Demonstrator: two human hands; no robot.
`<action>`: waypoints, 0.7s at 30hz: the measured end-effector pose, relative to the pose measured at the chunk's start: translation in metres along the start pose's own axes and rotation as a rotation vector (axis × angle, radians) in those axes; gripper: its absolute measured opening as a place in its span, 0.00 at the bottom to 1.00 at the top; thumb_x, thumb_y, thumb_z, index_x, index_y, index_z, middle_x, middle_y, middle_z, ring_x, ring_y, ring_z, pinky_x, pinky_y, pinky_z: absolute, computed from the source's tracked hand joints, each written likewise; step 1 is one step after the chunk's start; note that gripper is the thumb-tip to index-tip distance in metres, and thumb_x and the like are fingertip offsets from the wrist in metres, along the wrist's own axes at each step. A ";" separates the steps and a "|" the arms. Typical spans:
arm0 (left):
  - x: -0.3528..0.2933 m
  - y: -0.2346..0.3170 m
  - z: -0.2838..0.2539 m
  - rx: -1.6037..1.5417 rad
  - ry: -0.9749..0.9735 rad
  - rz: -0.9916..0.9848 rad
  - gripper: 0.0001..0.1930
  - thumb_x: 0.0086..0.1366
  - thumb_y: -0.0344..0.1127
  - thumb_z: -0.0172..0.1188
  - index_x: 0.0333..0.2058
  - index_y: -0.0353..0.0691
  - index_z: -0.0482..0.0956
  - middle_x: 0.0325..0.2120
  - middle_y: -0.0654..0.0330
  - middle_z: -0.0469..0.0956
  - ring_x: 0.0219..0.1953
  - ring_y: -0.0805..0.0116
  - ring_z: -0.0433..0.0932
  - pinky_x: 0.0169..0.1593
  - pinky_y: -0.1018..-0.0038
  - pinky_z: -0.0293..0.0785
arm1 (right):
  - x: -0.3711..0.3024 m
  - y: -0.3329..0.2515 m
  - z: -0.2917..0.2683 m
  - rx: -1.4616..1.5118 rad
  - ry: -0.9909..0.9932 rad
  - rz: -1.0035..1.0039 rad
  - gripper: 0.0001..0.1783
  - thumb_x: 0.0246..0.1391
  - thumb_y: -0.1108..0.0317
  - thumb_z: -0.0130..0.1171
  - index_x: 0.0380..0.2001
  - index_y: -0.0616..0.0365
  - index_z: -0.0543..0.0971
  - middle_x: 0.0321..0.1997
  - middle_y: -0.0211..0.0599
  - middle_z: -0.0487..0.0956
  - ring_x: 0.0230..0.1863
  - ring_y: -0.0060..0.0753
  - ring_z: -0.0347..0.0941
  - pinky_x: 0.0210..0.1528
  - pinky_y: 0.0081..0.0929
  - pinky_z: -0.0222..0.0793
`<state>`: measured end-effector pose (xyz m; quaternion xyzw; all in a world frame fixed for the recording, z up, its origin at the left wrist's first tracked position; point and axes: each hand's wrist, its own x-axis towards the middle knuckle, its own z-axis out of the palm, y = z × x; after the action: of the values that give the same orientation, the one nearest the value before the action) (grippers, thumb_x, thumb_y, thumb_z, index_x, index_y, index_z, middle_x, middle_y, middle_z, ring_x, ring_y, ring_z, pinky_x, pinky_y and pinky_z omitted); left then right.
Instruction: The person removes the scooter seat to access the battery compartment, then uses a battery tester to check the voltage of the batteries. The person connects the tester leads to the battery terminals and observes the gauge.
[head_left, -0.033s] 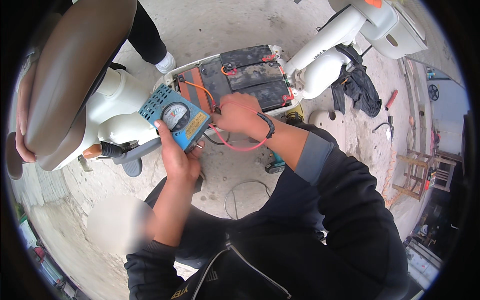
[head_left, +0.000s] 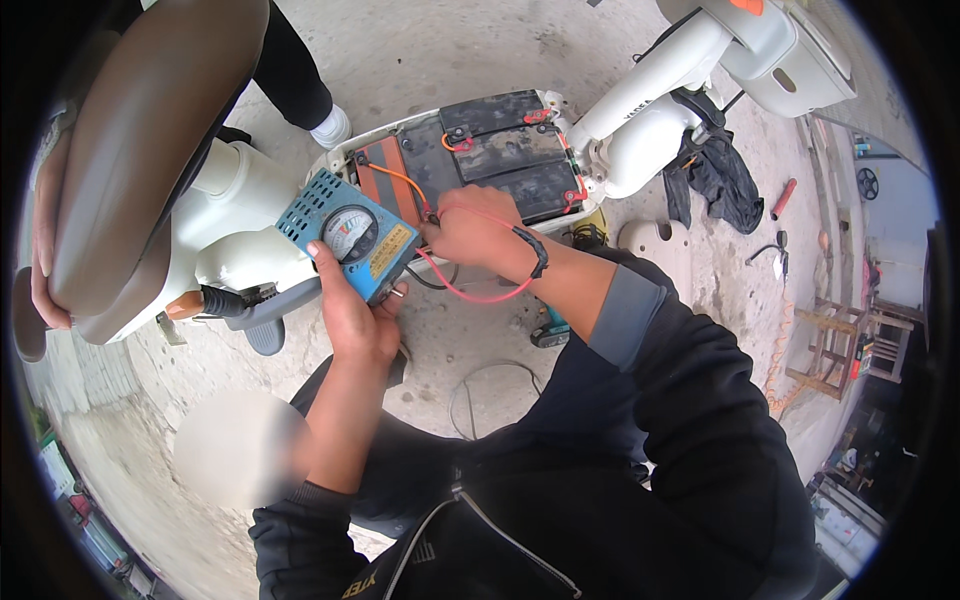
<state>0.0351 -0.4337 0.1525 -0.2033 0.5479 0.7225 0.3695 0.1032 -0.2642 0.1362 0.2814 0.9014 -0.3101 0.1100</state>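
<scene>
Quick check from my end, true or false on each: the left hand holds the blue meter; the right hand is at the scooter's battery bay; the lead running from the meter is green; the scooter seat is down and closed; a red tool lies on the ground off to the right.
1. The left hand holds the blue meter. True.
2. The right hand is at the battery bay of the scooter. True.
3. The lead from the meter is green. False: the lead is red.
4. The seat is down and closed. False: the brown seat is tipped up, with another person's hand on its edge.
5. A red tool lies on the ground at right. True.
</scene>
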 end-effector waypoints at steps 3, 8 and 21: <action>0.003 0.000 0.003 0.023 0.008 -0.001 0.32 0.73 0.70 0.46 0.57 0.48 0.71 0.45 0.63 0.80 0.39 0.70 0.81 0.30 0.73 0.78 | 0.004 0.002 0.000 0.004 0.007 0.020 0.24 0.55 0.46 0.62 0.29 0.59 0.87 0.32 0.53 0.85 0.38 0.60 0.83 0.44 0.50 0.79; 0.006 -0.002 0.009 0.025 -0.003 -0.012 0.32 0.74 0.70 0.45 0.57 0.49 0.71 0.46 0.64 0.80 0.39 0.70 0.81 0.30 0.73 0.77 | 0.005 0.007 0.001 -0.012 0.002 0.024 0.24 0.57 0.45 0.59 0.28 0.57 0.87 0.31 0.51 0.85 0.36 0.59 0.83 0.42 0.49 0.78; 0.009 -0.003 0.023 0.024 0.024 0.003 0.31 0.73 0.71 0.46 0.57 0.52 0.71 0.46 0.65 0.80 0.39 0.71 0.80 0.31 0.73 0.75 | 0.008 0.021 0.006 -0.027 -0.035 -0.130 0.24 0.54 0.44 0.63 0.30 0.57 0.86 0.30 0.52 0.85 0.37 0.60 0.83 0.42 0.50 0.77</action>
<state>0.0345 -0.4087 0.1518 -0.2069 0.5613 0.7138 0.3642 0.1084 -0.2508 0.1178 0.2150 0.9199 -0.3091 0.1093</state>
